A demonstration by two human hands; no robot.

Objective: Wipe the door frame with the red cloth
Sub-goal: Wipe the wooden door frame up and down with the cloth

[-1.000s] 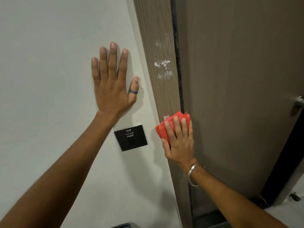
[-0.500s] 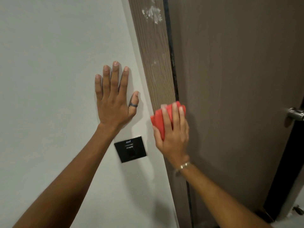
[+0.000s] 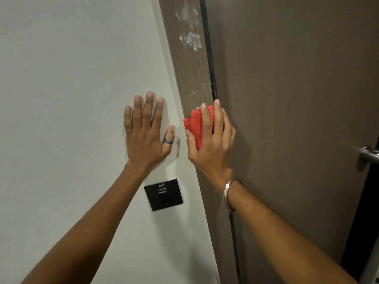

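A brown wood-grain door frame [image 3: 190, 74] runs up the middle of the head view. White smears [image 3: 190, 41] mark it near the top. My right hand [image 3: 211, 144] presses a folded red cloth [image 3: 194, 125] flat against the frame, well below the smears. Most of the cloth is under my fingers. My left hand [image 3: 146, 134] lies flat on the white wall [image 3: 71, 89] just left of the frame, fingers spread, a ring on the thumb, holding nothing.
A black square switch plate [image 3: 163, 194] sits on the wall below my left hand. The brown door [image 3: 287, 99] fills the right side, with a metal handle [image 3: 369, 153] at the right edge. A black seal strip [image 3: 209, 48] separates frame and door.
My right hand has slid the cloth up the frame, past the switch plate level, closer to the white smears. My left hand stays flat on the wall.
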